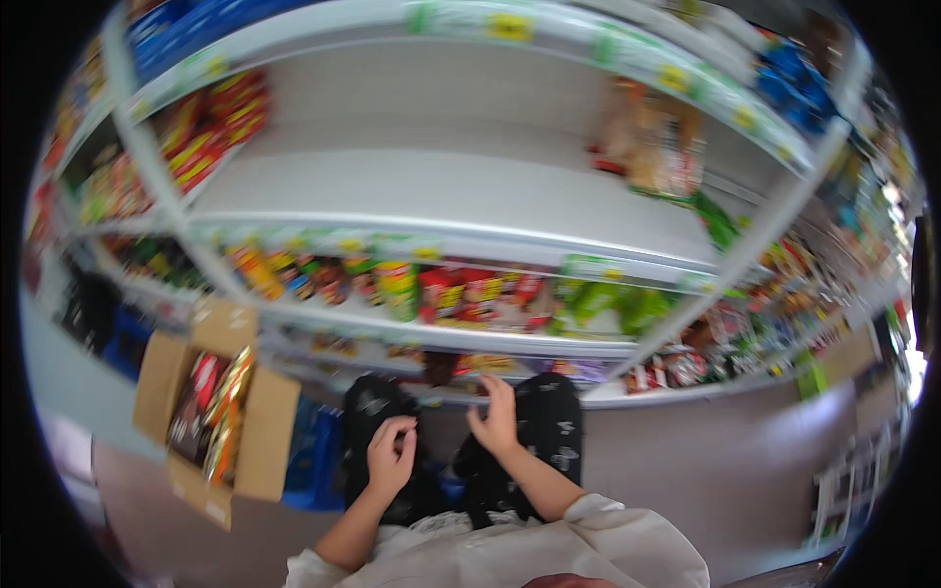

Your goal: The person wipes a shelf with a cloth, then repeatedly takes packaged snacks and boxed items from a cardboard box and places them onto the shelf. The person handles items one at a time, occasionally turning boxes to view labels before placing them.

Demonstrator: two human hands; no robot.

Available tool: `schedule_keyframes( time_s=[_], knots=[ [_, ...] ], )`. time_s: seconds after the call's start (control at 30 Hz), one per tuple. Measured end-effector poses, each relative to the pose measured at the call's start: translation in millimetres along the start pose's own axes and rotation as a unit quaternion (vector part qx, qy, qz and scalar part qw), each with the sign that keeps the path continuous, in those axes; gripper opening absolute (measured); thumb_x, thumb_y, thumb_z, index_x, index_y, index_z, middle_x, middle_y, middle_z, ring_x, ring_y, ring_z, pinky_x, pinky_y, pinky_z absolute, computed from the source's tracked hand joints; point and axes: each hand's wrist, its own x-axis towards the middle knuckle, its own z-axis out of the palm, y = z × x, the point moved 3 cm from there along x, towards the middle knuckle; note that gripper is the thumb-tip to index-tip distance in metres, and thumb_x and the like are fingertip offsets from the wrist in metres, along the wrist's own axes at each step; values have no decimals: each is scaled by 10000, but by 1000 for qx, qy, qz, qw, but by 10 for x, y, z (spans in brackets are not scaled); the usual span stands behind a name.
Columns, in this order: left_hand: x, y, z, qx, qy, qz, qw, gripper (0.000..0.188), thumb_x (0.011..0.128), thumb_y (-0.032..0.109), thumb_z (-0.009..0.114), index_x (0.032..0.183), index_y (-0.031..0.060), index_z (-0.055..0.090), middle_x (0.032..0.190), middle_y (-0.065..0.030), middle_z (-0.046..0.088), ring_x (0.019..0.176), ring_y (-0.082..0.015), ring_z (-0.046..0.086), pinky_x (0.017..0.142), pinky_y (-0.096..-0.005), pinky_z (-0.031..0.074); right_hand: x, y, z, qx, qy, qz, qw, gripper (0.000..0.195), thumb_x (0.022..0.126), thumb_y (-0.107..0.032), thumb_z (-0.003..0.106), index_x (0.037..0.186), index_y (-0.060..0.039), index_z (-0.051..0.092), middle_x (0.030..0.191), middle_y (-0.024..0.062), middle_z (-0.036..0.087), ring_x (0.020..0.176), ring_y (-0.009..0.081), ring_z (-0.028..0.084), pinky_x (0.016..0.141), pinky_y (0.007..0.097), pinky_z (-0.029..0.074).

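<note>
My left hand hovers over my left knee, fingers curled and thumb a little apart, with nothing visible in it. Above the inner side of my right knee is my right hand, its thumb and fingers spread and nothing held. Both knees, in black patterned trousers, face a white store shelf. On a lower tier stand red snack bags, green bags and a yellow-green canister. To my left, an open cardboard box holds dark and gold-orange packets.
Blue crates sit beside and partly behind the box. Red and yellow packets fill the shelf's left end; tan packages stand at its right. Slanting white uprights flank the bay. At far right is a white rack.
</note>
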Motion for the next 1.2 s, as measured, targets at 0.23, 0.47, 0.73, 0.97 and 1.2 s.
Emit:
schedule_keyframes(
  time_s=[0.23,0.47,0.73,0.97,1.2],
  knots=[
    [263,830,-1119,192,282,175,924,135,807,-64,573,922,-7,617,1012,-161,635,863,-256,598,619,-271,492,-579,684,743,-51,-556,47,828,720,796,-416,690,1354,-43,429,1122,229,625,1049,358,604,898,398,474],
    [350,1107,-2150,410,386,2,827,315,827,220,663,1057,14,597,1196,-158,555,1135,-315,491,867,-407,461,-654,736,858,-59,-616,64,783,697,788,-480,668,1312,-53,499,1198,205,604,1112,350,579,937,401,456],
    [238,739,-2286,404,310,-198,838,489,794,392,692,1112,31,600,1048,-150,648,990,-310,618,837,-392,492,-633,731,849,-65,-612,49,786,690,791,-451,680,1308,-32,499,1149,208,631,1075,351,602,922,383,466],
    [581,625,-2258,496,237,-165,819,401,757,331,710,1050,64,648,996,-129,677,894,-290,655,760,-401,517,-574,595,803,-66,-616,53,783,682,793,-452,674,1304,-33,505,1155,217,624,1089,353,594,929,388,462],
    [517,596,-2293,517,316,-126,786,162,767,234,710,856,99,728,731,-142,665,781,-312,651,694,-404,508,-584,629,786,-58,-600,67,795,682,777,-471,667,1298,-56,519,1185,196,615,1122,348,573,941,410,454]
  ],
)
